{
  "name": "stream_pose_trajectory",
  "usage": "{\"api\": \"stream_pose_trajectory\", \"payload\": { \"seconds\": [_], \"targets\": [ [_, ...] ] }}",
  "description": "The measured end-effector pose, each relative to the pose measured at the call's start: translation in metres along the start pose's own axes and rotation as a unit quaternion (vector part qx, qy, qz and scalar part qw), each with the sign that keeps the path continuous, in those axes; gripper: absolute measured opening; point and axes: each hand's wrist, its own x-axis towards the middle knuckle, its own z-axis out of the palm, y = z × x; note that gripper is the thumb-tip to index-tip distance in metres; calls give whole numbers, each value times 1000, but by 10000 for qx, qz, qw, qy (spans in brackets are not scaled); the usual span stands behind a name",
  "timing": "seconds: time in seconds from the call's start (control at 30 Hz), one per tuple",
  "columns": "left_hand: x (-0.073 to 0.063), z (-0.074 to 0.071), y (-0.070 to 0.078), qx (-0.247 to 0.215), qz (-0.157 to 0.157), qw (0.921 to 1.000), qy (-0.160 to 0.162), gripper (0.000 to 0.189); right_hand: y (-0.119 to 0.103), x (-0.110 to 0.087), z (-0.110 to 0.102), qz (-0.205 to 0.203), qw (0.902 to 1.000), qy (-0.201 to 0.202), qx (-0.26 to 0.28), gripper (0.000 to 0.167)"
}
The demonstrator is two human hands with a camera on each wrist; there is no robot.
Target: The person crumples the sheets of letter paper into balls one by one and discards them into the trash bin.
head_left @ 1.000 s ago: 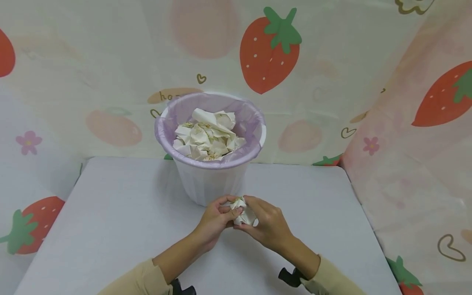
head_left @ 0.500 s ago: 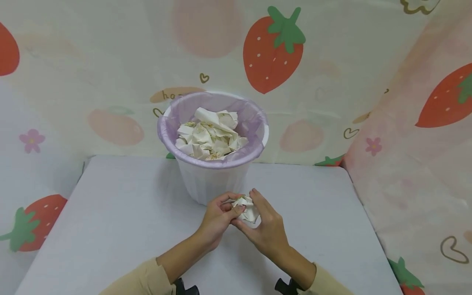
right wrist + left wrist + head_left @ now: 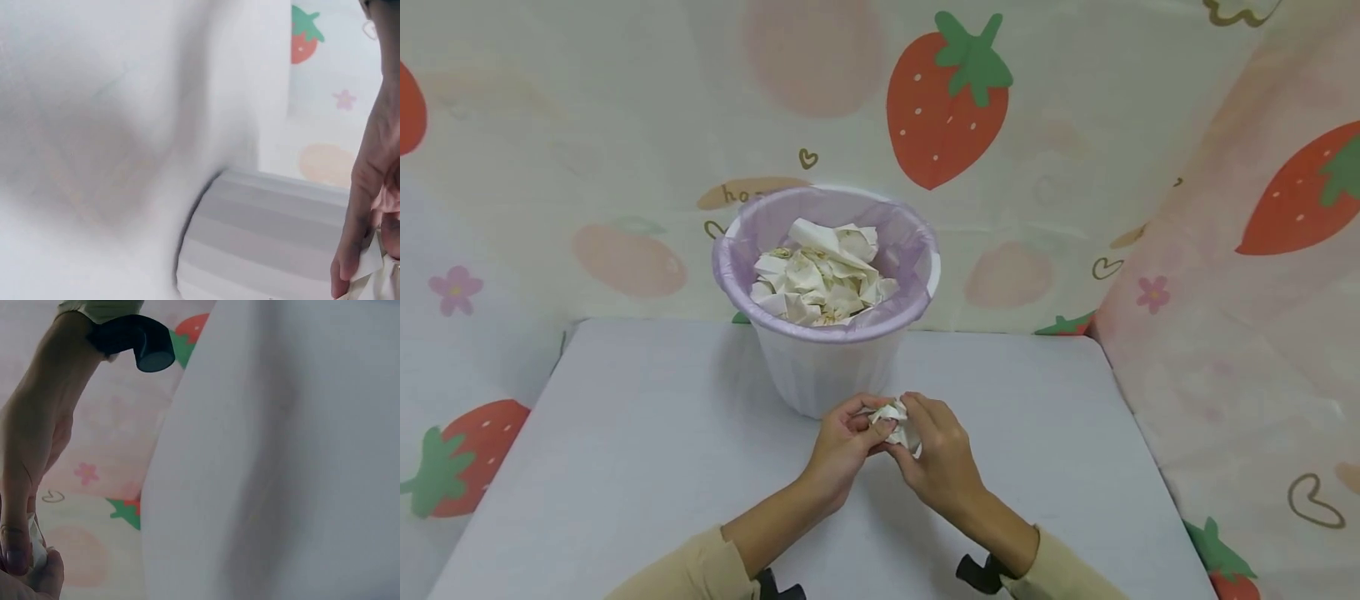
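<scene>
A crumpled piece of white paper (image 3: 912, 437) is held between both hands in front of the bin, in the head view. My left hand (image 3: 841, 450) pinches its left side, thumb across the front. My right hand (image 3: 946, 457) grips the other side, fingers bent over the top and thumb below. Parts of the paper are hidden by the fingers. Along the left edge of the left wrist view, a sliver of paper (image 3: 37, 545) shows between fingers. Folds of the paper (image 3: 370, 262) appear at the lower right of the right wrist view.
Just beyond the hands stands a white ribbed bin (image 3: 827, 371) with a purple liner bag (image 3: 917, 262) over its rim. Crumpled papers (image 3: 820, 279) fill much of it. The white table (image 3: 647, 433) meets a strawberry-print cloth (image 3: 1075, 192) at the back and sides.
My right fingers lifted slightly off the paper half a second ago and now bend down onto it again. The paper turns a little between the hands. The bin has not moved.
</scene>
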Motion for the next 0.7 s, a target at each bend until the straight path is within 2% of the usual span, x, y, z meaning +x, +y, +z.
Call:
{"api": "stream_pose_trajectory", "payload": {
  "seconds": [0.17, 0.37, 0.57, 0.7],
  "targets": [
    [2, 0, 1, -110, 6, 9999, 66, 20, 3, 2, 1, -173, 9993, 244, 232, 49],
    [1, -4, 4, -255, 9, 9995, -195, 15, 5, 5, 1, -323, 9984, 353, 293, 41],
    [0, -6, 6, -245, -40, 9991, -343, 17, 5, 4, 0, -427, 9973, 470, 365, 45],
    [-1, -7, 8, -152, 42, 9984, -536, 22, 8, 4, -5, -387, 9954, 471, 734, 49]
  ]
}}
